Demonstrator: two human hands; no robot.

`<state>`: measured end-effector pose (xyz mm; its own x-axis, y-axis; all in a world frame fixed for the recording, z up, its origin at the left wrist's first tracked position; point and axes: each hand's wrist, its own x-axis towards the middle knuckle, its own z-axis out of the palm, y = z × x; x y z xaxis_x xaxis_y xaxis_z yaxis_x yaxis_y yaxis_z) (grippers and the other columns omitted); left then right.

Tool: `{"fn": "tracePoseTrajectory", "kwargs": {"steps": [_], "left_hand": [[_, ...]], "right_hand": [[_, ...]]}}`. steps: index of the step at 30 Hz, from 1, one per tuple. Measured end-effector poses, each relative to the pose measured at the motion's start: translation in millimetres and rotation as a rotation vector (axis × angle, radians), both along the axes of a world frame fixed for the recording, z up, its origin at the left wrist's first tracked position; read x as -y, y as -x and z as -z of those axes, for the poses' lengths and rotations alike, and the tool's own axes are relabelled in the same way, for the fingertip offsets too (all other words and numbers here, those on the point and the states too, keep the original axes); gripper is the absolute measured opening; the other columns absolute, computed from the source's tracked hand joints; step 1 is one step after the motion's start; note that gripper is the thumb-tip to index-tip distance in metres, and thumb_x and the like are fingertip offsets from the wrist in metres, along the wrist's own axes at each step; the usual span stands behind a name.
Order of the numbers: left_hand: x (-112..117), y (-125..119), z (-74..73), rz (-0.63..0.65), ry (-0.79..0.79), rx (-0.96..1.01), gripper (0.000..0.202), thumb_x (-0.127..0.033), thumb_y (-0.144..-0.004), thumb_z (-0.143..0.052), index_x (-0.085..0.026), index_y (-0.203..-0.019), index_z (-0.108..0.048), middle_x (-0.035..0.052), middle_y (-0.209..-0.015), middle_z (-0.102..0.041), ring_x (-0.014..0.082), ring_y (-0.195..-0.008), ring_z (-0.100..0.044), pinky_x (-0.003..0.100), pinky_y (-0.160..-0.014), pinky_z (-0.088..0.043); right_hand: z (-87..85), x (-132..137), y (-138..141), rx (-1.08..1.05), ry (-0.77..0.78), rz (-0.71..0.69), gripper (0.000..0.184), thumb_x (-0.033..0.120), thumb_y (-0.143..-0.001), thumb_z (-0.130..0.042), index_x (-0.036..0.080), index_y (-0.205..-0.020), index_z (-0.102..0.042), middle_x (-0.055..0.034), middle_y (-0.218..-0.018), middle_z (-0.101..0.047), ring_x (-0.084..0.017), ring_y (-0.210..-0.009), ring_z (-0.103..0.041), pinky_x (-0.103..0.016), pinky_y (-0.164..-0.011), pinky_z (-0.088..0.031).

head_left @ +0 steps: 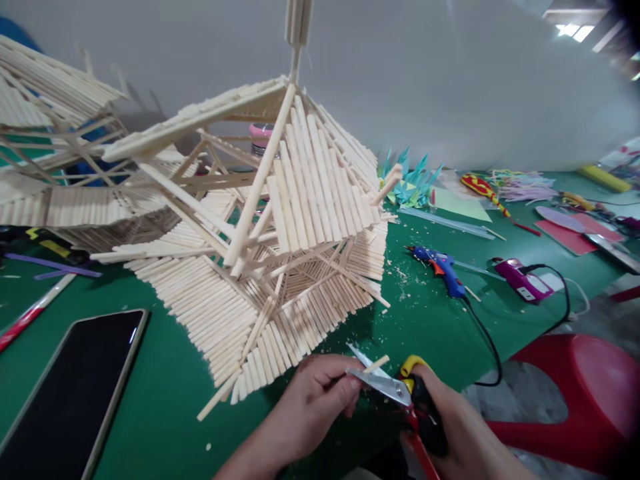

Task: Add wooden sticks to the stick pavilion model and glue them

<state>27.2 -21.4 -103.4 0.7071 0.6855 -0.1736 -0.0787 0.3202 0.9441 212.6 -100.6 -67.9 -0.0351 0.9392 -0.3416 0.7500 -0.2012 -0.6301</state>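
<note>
My left hand point(320, 400) pinches a thin wooden stick point(376, 364) near the table's front edge. A pair of scissors point(387, 387) with yellow, black and red handles is in my right hand point(453, 417), fingers wrapped round the grips. The blades are parted, and the stick lies between them. Just beyond my hands stands a pagoda-like model point(310, 180) built of pale wooden sticks, with sloping stick-covered roof panels and a spire on top. One roof side is an uncovered frame. Where my left fingertips meet the stick is partly hidden.
A phone point(75, 393) lies at left, near a second stick model point(65, 200). At right are a blue glue gun point(440, 267) with a cord, a purple power box point(525, 280), glue sticks point(445, 221) and a blue paper craft point(413, 180). A red stool point(565, 400) stands beside the table.
</note>
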Motion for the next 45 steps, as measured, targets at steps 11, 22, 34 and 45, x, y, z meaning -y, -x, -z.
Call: {"fn": "tracePoseTrajectory", "kwargs": {"steps": [11,22,34,45], "left_hand": [[3.5,-4.6,11.6,0.009,0.245,0.171,0.026,-0.043,-0.074,-0.058,-0.017,-0.072,-0.061,-0.0060,-0.045,-0.047,0.0050,-0.040,-0.036,0.019,-0.043,-0.022],[-2.7,-0.7,8.3,0.111,0.276,0.174,0.036,-0.047,-0.066,-0.065,-0.011,-0.063,-0.067,-0.0035,-0.041,-0.049,0.0040,-0.037,-0.036,0.018,-0.040,-0.022],[1.8,-4.5,14.6,0.012,0.334,0.228,0.029,-0.044,-0.069,-0.064,-0.015,-0.071,-0.065,-0.0051,-0.043,-0.050,0.0032,-0.038,-0.037,0.017,-0.040,-0.020],[-0.4,-4.3,10.7,0.132,0.401,0.213,0.041,-0.052,-0.061,-0.065,-0.010,-0.059,-0.065,-0.0040,-0.036,-0.045,0.0035,-0.030,-0.031,0.020,-0.036,-0.017]], "right_hand": [[-6.2,1.3,-2.0,0.077,-0.019,-0.019,0.017,0.018,-0.065,-0.051,0.023,-0.079,-0.043,0.0005,-0.068,-0.059,-0.015,-0.060,-0.054,-0.023,-0.052,-0.038],[-2.9,1.7,-0.9,0.077,-0.026,-0.036,0.022,0.020,-0.063,-0.053,0.023,-0.081,-0.040,-0.0019,-0.074,-0.059,-0.015,-0.061,-0.053,-0.024,-0.053,-0.040],[3.9,3.6,-0.5,0.093,-0.067,-0.005,0.016,0.019,-0.067,-0.051,0.023,-0.078,-0.040,-0.0006,-0.069,-0.060,-0.015,-0.059,-0.055,-0.024,-0.051,-0.038],[-2.2,0.1,0.9,0.043,-0.018,-0.061,0.022,0.019,-0.065,-0.053,0.024,-0.083,-0.040,-0.0009,-0.075,-0.059,-0.015,-0.062,-0.053,-0.024,-0.055,-0.040]]}}
